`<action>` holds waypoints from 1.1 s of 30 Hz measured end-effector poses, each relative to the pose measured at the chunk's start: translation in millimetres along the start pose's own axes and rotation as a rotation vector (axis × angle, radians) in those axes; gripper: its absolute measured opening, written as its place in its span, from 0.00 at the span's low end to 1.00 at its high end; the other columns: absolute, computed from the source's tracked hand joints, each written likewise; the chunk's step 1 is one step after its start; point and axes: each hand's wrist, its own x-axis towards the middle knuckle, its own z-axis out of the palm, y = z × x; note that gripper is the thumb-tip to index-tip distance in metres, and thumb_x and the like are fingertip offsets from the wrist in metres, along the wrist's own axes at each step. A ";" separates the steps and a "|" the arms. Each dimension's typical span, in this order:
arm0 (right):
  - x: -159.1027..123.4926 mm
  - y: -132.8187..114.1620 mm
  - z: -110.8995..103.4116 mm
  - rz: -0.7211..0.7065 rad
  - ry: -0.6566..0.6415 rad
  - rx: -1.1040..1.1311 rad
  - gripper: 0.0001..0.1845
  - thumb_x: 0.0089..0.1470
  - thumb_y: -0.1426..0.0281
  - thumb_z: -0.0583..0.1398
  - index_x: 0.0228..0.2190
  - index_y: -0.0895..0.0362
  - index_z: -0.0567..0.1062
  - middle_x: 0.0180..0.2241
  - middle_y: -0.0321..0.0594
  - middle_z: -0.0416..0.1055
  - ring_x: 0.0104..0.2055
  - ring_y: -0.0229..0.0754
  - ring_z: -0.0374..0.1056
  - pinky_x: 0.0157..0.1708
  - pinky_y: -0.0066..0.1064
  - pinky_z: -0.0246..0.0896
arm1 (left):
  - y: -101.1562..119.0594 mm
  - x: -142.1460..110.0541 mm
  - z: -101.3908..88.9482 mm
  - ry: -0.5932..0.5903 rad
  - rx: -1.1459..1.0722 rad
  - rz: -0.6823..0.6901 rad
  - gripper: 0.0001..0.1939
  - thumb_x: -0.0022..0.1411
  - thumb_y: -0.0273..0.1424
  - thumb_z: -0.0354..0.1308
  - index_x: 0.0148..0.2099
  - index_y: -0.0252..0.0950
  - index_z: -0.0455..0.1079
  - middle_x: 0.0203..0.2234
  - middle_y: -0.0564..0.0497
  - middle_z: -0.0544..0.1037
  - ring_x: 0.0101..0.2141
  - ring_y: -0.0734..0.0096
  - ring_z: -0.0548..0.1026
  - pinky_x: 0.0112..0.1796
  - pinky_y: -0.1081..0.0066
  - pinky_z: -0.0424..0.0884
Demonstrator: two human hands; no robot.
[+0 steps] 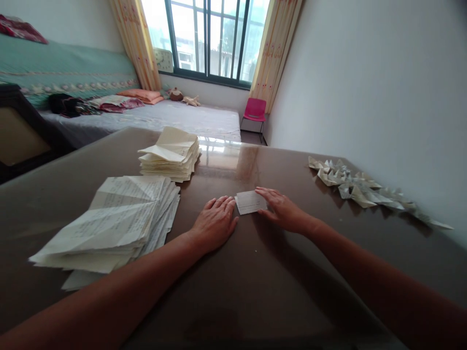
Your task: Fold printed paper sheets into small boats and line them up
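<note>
Daylit window point(207, 36) with curtains point(134, 43), bed point(153, 119), pink chair point(255, 110), white wall point(365, 82).

Brown glossy table point(277, 291) with 2 stacks of printed paper on the left side: a big loose stack of sheets point(116, 223) up front, a neater stack of folded sheets point(170, 154) just behind it. Row of folded paper shapes point(365, 192) along the right edge by the white wall point(372, 87). Bed point(153, 119) past the table with pillows point(142, 96) and 2 soft toys point(184, 97). Pink chair point(254, 111) under the window point(209, 39), yellow curtains point(134, 41) either side.
</note>
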 end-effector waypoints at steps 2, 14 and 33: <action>12.0 1.6 -3.2 -0.058 -0.029 0.053 0.39 0.54 0.57 0.59 0.62 0.58 0.56 0.62 0.51 0.56 0.63 0.50 0.53 0.58 0.44 0.54 | -0.7 -0.1 -0.7 0.012 -0.010 0.004 0.19 0.66 0.37 0.47 0.56 0.35 0.63 0.56 0.43 0.69 0.58 0.58 0.64 0.56 0.58 0.58; 46.4 -12.2 -21.8 -0.220 -0.056 -0.033 0.29 0.47 0.65 0.66 0.52 0.52 0.71 0.46 0.42 0.73 0.49 0.48 0.64 0.50 0.40 0.56 | -4.0 -1.0 -1.5 0.040 -0.060 0.057 0.21 0.68 0.37 0.44 0.61 0.40 0.61 0.59 0.47 0.66 0.60 0.59 0.60 0.58 0.55 0.57; -11.2 23.7 -15.7 -0.410 -0.007 0.407 0.12 0.58 0.63 0.58 0.41 0.52 0.79 0.42 0.42 0.76 0.45 0.42 0.68 0.49 0.37 0.62 | 5.6 2.4 -7.3 0.013 -0.193 0.296 0.17 0.67 0.31 0.47 0.53 0.38 0.71 0.50 0.50 0.75 0.52 0.66 0.69 0.55 0.62 0.64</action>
